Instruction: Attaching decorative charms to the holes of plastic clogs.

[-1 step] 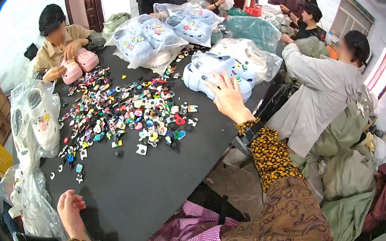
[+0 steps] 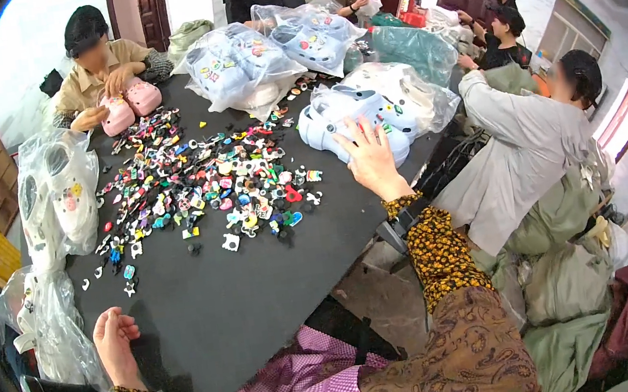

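My right hand [image 2: 369, 156] reaches out over a pair of light blue clogs [image 2: 348, 119] at the right edge of the black table. Its fingers are spread and lie on or just over the near clog, not wrapped round it. Charms dot the clogs. At the near left, my left hand [image 2: 116, 342] rests by the table, fingers curled in, with nothing visible in them. Between and beyond my hands spreads a heap of small colourful shoe charms [image 2: 210, 181], a few lying loose toward my left hand.
Bagged white clogs [image 2: 67, 199] lie along the left edge. Bagged light blue clogs [image 2: 235, 61] are piled at the back, with bagged white clogs [image 2: 411, 94] behind the right pair. Across the table a person holds pink clogs [image 2: 129, 109]. Other people sit right; sacks [image 2: 568, 282] fill the floor there.
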{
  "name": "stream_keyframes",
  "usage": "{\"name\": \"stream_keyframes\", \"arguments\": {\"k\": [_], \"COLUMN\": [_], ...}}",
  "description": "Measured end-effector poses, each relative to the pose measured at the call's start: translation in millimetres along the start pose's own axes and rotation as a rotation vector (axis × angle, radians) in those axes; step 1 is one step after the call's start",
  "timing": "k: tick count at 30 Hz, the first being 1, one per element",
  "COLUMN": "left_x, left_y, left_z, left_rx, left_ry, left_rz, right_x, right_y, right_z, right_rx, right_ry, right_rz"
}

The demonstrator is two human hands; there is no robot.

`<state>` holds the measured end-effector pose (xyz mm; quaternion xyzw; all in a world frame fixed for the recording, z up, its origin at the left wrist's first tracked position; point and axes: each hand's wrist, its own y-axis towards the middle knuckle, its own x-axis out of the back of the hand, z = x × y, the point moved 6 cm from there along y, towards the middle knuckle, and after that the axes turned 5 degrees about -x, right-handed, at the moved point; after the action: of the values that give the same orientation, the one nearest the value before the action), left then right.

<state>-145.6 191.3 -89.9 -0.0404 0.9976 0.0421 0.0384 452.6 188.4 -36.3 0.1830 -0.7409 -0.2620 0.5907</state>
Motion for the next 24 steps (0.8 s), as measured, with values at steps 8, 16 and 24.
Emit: {"name": "stream_keyframes", "arguments": {"k": [8,16,24], "left_x": [-2.2,-56.5,-234.9], "left_y": [-3.5,-20.5,-101.5], "left_z": [-5.9,-60.1,-143.2], "left_rx": [0.022,-0.108,-0.713], "left_ry": [0.001,0.185,0.463], "left_rz": [-0.035,0.037,0.667], "right_x": [0.9,20.5,8.7], "right_y": [0.3,23.7,89.6], "right_z": [5.3,-11.1,18.8], "right_rx": [0.036,-0.039,-0.060], "right_ry": [-0.005,0.174,0.810], "right_rz": [0.044,0.099,0.019]}}
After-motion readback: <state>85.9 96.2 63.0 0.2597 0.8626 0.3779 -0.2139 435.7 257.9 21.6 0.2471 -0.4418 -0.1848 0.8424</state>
